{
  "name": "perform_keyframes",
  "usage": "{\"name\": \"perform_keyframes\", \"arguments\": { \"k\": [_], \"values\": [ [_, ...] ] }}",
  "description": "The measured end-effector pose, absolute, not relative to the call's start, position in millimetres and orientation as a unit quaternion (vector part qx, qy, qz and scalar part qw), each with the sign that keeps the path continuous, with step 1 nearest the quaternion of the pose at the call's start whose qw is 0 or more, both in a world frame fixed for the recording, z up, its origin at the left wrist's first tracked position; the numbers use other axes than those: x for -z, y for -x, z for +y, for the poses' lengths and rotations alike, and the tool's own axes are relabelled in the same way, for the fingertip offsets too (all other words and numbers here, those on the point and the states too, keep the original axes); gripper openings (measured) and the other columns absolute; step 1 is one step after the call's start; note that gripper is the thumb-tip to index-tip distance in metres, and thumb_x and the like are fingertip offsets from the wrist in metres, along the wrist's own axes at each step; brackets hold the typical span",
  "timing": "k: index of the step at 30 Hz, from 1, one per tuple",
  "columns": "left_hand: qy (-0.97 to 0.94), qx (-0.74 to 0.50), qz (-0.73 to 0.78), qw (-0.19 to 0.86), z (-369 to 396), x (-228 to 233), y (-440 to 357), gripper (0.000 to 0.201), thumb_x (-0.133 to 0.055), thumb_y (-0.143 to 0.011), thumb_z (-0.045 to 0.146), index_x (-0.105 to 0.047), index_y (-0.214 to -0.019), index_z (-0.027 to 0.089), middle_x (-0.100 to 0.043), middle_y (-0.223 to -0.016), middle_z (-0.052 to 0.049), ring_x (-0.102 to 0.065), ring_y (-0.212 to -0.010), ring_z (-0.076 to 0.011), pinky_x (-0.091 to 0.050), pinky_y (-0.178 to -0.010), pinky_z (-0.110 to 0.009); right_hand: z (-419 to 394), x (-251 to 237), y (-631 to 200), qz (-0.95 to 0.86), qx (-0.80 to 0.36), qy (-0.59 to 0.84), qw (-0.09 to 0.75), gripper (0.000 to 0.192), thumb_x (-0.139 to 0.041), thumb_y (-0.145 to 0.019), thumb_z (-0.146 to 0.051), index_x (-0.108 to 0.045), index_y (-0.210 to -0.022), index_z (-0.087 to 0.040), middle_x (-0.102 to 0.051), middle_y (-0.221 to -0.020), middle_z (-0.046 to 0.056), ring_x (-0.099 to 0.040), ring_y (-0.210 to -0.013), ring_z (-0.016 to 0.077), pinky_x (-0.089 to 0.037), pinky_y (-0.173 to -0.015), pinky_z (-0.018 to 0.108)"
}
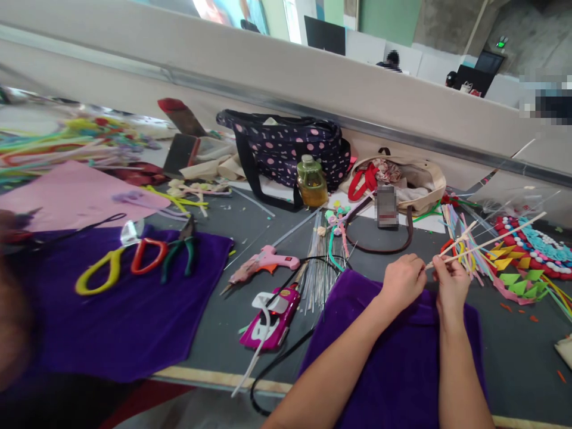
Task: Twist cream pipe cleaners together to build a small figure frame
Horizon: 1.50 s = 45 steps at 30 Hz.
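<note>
Above a purple cloth (402, 363), my left hand (404, 279) and my right hand (453, 283) meet, fingertips almost touching. Both pinch a pale cream pipe cleaner (500, 237). Its two fuzzy ends stick out to the upper right, one much longer than the other. Fingers cover the part where the strands come together, so I cannot tell whether they are twisted there. Right behind my right hand lie a bunch of pastel pipe cleaners (472, 253) and scissors partly hidden among them.
Left of my arms are a pink glue gun (263, 263), a magenta device (272, 319) with a black cord, and thin wire stems (319, 268). Scissors (105, 271) and pliers (181, 253) lie on another purple cloth. A jar (311, 185) and bags stand behind. A person's blurred arm (15, 304) is far left.
</note>
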State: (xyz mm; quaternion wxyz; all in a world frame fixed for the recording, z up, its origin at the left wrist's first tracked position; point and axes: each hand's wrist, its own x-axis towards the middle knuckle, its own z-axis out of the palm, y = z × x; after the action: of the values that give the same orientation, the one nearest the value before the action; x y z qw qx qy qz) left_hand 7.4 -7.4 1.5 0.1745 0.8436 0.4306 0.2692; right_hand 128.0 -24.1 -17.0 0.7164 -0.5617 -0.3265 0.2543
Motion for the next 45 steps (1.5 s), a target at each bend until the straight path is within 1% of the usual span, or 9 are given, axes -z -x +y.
{"name": "perform_keyframes", "arguments": {
  "k": [9, 20, 25, 31, 34, 39, 42, 45],
  "values": [
    [-0.837, -0.293, 0.431, 0.165, -7, 2, -9, 0.015, -0.046, -0.084, 0.021, -0.06, -0.081, 0.02, -0.063, -0.085, -0.003, -0.057, -0.082, -0.0164, -0.039, -0.066, -0.026, -23, 16, -126, -0.318, -0.26, 0.556, 0.723, 0.029, -0.078, -0.062, -0.037, -0.062, -0.072, -0.014, -0.051, -0.051, -0.006, -0.039, -0.041, 0.0065, -0.03, -0.039, 0.02],
    [-0.817, -0.321, 0.441, 0.184, -5, 6, -10, 0.013, -0.048, -0.079, 0.018, -0.059, -0.071, 0.019, -0.061, -0.077, -0.003, -0.055, -0.076, -0.0158, -0.036, -0.064, -0.025, -22, 21, -125, -0.326, -0.261, 0.557, 0.718, 0.027, -0.077, -0.063, -0.035, -0.063, -0.073, -0.014, -0.052, -0.052, -0.005, -0.038, -0.042, 0.0062, -0.03, -0.038, 0.019],
    [-0.812, -0.329, 0.44, 0.196, -5, 7, -11, 0.013, -0.048, -0.079, 0.017, -0.059, -0.073, 0.02, -0.062, -0.079, -0.003, -0.055, -0.076, -0.0155, -0.036, -0.064, -0.025, -22, 23, -127, -0.33, -0.251, 0.557, 0.72, 0.027, -0.076, -0.064, -0.036, -0.062, -0.072, -0.014, -0.052, -0.052, -0.005, -0.038, -0.042, 0.0061, -0.031, -0.039, 0.019],
    [-0.815, -0.317, 0.442, 0.201, -7, 5, -11, 0.008, -0.054, -0.078, 0.026, -0.059, -0.077, 0.02, -0.062, -0.081, -0.002, -0.055, -0.074, -0.0156, -0.035, -0.061, -0.025, -22, 25, -129, -0.337, -0.234, 0.572, 0.71, 0.028, -0.075, -0.066, -0.037, -0.062, -0.074, -0.014, -0.051, -0.052, -0.005, -0.038, -0.042, 0.0065, -0.031, -0.039, 0.019],
    [-0.817, -0.313, 0.447, 0.187, -6, 7, -12, 0.009, -0.052, -0.079, 0.025, -0.059, -0.076, 0.02, -0.062, -0.08, -0.002, -0.055, -0.075, -0.0157, -0.034, -0.061, -0.025, -22, 28, -129, -0.352, -0.21, 0.591, 0.695, 0.029, -0.073, -0.067, -0.039, -0.063, -0.075, -0.014, -0.053, -0.054, -0.004, -0.042, -0.044, 0.0077, -0.034, -0.041, 0.02],
    [-0.819, -0.306, 0.451, 0.18, -6, 12, -13, 0.019, -0.046, -0.085, 0.024, -0.06, -0.074, 0.02, -0.063, -0.078, -0.004, -0.056, -0.076, -0.0162, -0.033, -0.06, -0.025, -22, 31, -128, -0.382, -0.156, 0.625, 0.662, 0.032, -0.07, -0.068, -0.045, -0.064, -0.076, -0.014, -0.059, -0.058, 0.0, -0.051, -0.05, 0.0124, -0.041, -0.047, 0.023],
    [-0.81, -0.311, 0.451, 0.206, -5, 14, -14, 0.02, -0.047, -0.084, 0.023, -0.062, -0.072, 0.019, -0.064, -0.076, -0.004, -0.056, -0.073, -0.0158, -0.033, -0.06, -0.025, -23, 30, -127, -0.395, -0.144, 0.638, 0.645, 0.032, -0.069, -0.069, -0.045, -0.066, -0.078, -0.014, -0.062, -0.06, 0.001, -0.054, -0.054, 0.0143, -0.044, -0.052, 0.025],
    [-0.782, -0.337, 0.453, 0.265, -3, 15, -15, 0.018, -0.051, -0.082, 0.023, -0.064, -0.071, 0.019, -0.065, -0.073, -0.003, -0.056, -0.068, -0.0144, -0.033, -0.059, -0.024, -24, 29, -127, -0.4, -0.133, 0.645, 0.637, 0.035, -0.068, -0.07, -0.046, -0.068, -0.081, -0.013, -0.064, -0.063, 0.003, -0.055, -0.057, 0.0155, -0.045, -0.055, 0.026]
  ]
}}
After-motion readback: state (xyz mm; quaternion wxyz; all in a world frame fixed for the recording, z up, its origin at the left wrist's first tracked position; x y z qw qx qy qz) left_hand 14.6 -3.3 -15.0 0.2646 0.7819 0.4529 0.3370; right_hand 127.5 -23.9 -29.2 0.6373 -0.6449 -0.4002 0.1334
